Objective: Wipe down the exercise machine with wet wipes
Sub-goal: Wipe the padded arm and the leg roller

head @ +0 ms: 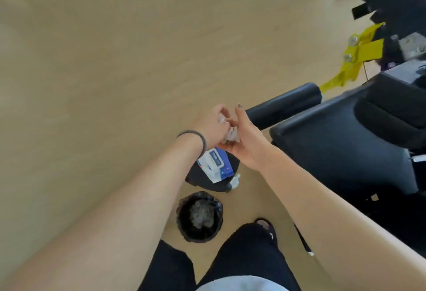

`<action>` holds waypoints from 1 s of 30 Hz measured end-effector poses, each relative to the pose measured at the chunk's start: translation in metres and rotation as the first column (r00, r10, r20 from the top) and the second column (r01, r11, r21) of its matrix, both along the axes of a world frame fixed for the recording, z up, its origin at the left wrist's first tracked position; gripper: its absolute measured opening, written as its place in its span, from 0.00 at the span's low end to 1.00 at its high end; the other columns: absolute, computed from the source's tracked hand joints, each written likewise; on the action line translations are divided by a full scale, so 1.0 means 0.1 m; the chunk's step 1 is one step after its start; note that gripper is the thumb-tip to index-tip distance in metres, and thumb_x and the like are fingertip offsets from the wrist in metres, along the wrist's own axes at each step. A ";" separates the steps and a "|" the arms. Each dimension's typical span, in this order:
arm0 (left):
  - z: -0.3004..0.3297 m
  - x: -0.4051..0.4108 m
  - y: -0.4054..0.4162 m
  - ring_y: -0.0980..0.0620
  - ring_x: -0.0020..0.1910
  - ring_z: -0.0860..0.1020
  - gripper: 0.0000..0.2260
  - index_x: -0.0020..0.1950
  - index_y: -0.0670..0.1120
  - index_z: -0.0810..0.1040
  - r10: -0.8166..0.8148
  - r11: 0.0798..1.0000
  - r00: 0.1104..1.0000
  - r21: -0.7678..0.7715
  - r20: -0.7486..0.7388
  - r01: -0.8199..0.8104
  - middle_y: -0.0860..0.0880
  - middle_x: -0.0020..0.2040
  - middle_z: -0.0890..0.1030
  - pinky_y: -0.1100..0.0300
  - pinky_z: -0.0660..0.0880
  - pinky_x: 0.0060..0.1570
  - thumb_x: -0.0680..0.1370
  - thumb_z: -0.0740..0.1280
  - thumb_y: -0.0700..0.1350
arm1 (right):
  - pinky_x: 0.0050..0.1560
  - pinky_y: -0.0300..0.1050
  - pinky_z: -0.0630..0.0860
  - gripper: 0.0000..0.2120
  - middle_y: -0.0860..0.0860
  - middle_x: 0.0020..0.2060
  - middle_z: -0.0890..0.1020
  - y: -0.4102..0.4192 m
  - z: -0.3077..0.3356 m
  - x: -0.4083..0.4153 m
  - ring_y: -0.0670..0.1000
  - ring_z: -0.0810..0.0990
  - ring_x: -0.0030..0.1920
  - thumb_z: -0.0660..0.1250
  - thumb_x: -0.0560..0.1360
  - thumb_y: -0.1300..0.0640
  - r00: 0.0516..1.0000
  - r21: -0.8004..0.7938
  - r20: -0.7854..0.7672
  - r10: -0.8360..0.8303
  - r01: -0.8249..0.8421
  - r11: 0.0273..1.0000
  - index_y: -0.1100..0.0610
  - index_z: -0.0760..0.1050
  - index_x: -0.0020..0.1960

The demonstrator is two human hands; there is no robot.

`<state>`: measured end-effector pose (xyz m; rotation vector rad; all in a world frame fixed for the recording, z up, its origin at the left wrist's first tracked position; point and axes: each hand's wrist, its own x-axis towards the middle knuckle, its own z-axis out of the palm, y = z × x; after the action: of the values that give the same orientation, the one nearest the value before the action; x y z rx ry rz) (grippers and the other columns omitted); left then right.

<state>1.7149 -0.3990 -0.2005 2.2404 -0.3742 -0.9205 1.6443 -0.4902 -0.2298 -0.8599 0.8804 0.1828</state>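
Note:
My left hand [212, 123] and my right hand [246, 138] meet in front of me, both closed on a crumpled white wet wipe [231, 132] held between them. Just below the hands a blue and white pack of wet wipes [215, 164] lies on a round black pad [198, 176], with a wipe sticking out at its lower right. The black exercise machine [341, 143] stands to the right, its padded roller [285, 104] right beside my right hand's fingers.
A small black bin [184, 218] lined with a bag and holding used wipes stands on the wooden floor near my legs. Yellow brackets [359, 53] and black frame parts of the machine fill the upper right. Open wooden floor [103, 60] stretches to the left.

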 end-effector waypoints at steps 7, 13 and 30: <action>-0.12 1.50 1.07 0.51 0.39 0.77 0.12 0.55 0.50 0.73 -0.264 0.961 0.958 0.109 0.108 0.253 0.48 0.49 0.73 0.58 0.74 0.38 0.75 0.70 0.52 | 0.47 0.42 0.73 0.26 0.54 0.47 0.83 1.12 -0.12 1.18 0.50 0.79 0.43 0.58 0.82 0.37 0.973 0.186 0.005 -0.232 0.227 0.956 0.58 0.82 0.54; 0.05 2.36 1.52 0.46 0.42 0.84 0.10 0.49 0.47 0.74 -0.345 0.938 0.909 -0.048 -0.233 0.344 0.47 0.47 0.83 0.51 0.82 0.43 0.79 0.67 0.53 | 0.66 0.48 0.73 0.30 0.59 0.56 0.82 1.62 0.15 1.87 0.54 0.81 0.56 0.64 0.80 0.38 0.925 0.224 0.031 -0.378 0.362 0.905 0.62 0.76 0.68; 0.45 3.08 0.45 0.57 0.51 0.80 0.22 0.64 0.50 0.70 -0.508 0.854 0.854 -0.198 -0.113 0.482 0.52 0.56 0.79 0.64 0.74 0.43 0.74 0.74 0.49 | 0.74 0.51 0.69 0.30 0.62 0.62 0.82 1.11 0.48 2.56 0.56 0.80 0.66 0.48 0.86 0.42 0.603 0.283 0.195 -0.773 0.720 0.633 0.64 0.77 0.65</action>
<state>2.0228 -0.3539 -0.1554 1.9286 -0.9512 -1.2761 1.9000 -0.3797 -0.1818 -0.2678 0.8534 -0.6065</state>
